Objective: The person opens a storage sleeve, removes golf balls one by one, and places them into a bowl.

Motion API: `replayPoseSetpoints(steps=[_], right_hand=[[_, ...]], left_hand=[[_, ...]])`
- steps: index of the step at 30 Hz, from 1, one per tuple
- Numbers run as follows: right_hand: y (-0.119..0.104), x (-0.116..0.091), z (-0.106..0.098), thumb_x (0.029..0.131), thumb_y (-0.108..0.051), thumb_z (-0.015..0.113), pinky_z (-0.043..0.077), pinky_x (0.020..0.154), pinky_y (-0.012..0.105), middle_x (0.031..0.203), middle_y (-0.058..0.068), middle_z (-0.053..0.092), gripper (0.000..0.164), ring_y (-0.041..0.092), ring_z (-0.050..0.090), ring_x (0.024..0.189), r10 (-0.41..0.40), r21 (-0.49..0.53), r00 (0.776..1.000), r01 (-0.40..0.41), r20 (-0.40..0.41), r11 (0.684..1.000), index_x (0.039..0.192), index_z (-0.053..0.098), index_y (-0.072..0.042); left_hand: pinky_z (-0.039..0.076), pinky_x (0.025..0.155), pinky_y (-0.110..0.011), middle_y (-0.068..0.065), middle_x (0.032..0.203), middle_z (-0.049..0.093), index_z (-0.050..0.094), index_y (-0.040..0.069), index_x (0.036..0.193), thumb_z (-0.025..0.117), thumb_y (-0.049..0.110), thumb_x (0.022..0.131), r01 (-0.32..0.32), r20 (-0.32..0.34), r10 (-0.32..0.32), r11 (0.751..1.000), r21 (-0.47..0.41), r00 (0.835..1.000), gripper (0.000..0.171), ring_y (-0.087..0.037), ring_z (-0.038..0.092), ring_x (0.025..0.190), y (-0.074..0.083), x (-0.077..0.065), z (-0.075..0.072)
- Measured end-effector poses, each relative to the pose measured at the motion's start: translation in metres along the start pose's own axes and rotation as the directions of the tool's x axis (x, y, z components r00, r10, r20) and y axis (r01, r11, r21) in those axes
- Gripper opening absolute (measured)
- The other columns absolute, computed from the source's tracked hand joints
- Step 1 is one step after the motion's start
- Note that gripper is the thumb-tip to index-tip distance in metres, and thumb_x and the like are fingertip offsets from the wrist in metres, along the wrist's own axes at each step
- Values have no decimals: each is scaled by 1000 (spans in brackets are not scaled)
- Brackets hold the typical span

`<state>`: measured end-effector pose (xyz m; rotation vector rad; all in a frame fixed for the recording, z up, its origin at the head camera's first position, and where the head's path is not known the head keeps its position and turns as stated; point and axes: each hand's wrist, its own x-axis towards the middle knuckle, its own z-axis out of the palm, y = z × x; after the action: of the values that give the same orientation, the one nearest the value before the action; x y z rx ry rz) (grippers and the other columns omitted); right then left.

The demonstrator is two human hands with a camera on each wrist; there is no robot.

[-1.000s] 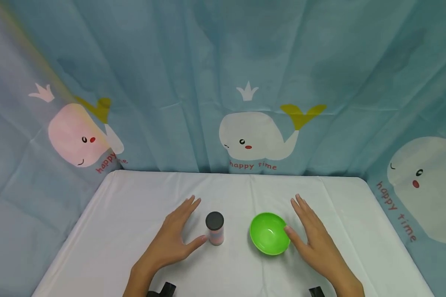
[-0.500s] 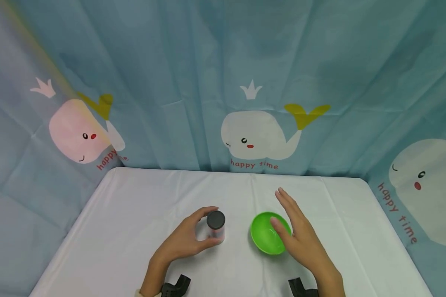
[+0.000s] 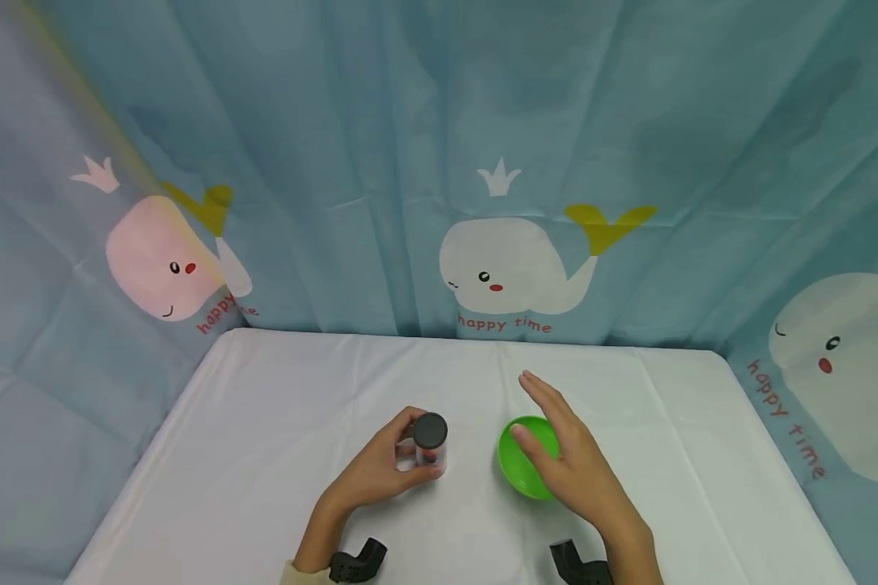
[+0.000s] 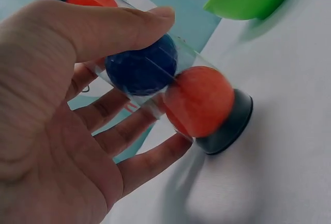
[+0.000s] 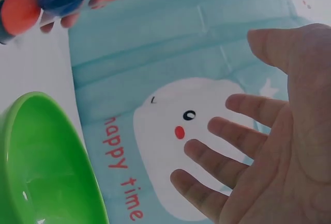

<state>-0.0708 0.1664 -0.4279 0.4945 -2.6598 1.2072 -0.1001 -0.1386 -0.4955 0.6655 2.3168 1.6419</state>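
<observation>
A clear tube (image 3: pixel 431 432) with a dark lid and dark base stands upright or nearly so, left of the bowl. Red and blue balls are stacked inside; a blue ball (image 4: pixel 142 66) shows plainly in the left wrist view. My left hand (image 3: pixel 376 470) grips the tube from the left, thumb on the near side and fingers behind. Whether its base touches the table, I cannot tell. My right hand (image 3: pixel 574 471) hovers over the right side of a green bowl (image 3: pixel 514 470), fingers extended and holding nothing. The bowl's inside (image 5: pixel 49 177) shows no contents in the right wrist view.
A white cloth covers the table (image 3: pixel 293 406). Behind it and along the sides hangs a blue curtain (image 3: pixel 366 268) printed with whales. Black wrist mounts (image 3: pixel 358 561) sit below both hands.
My left hand has moved right, closed round the tube and shifted it very slightly right. The right hand has moved left from beside the bowl to above it.
</observation>
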Motion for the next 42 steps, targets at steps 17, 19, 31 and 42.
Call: replayPoseSetpoints(steps=[17, 19, 31, 42], right_hand=[[-2, -6, -1, 105, -35, 68, 46, 119, 30, 159, -13, 54, 59, 16, 58, 143, -2, -33, 999, 3, 38, 999, 160, 45, -32], [-1, -6, 1, 105, -34, 68, 43, 118, 20, 157, -14, 55, 58, 15, 58, 143, -15, -16, 999, 15, 36, 1000, 159, 47, -32], [-9, 2, 15, 101, -30, 74, 50, 117, 33, 150, -12, 60, 50, 14, 59, 142, -88, 20, 996, 87, 1, 996, 148, 59, -28], [-16, 5, 24, 95, -28, 81, 59, 105, 39, 142, -11, 63, 52, 12, 65, 129, -122, 56, 992, 122, -6, 991, 144, 63, -28]], left_hand=[[57, 106, -30, -2, 130, 63, 55, 25, 132, 89, 15, 87, 70, 35, -66, 986, -148, 997, 57, -18, 67, 126, -10, 1, 9], [57, 107, -31, -2, 131, 64, 55, 24, 131, 89, 13, 87, 71, 32, -67, 986, -148, 997, 57, -19, 67, 127, -10, 1, 9], [58, 104, -33, 4, 122, 69, 60, 30, 128, 91, 18, 85, 34, -25, -35, 998, -51, 999, 54, -13, 70, 116, -9, 0, -1], [57, 106, -40, 15, 121, 70, 61, 37, 129, 93, 17, 82, -26, -115, 43, 989, 145, 992, 60, -9, 68, 116, 11, -5, -15]])
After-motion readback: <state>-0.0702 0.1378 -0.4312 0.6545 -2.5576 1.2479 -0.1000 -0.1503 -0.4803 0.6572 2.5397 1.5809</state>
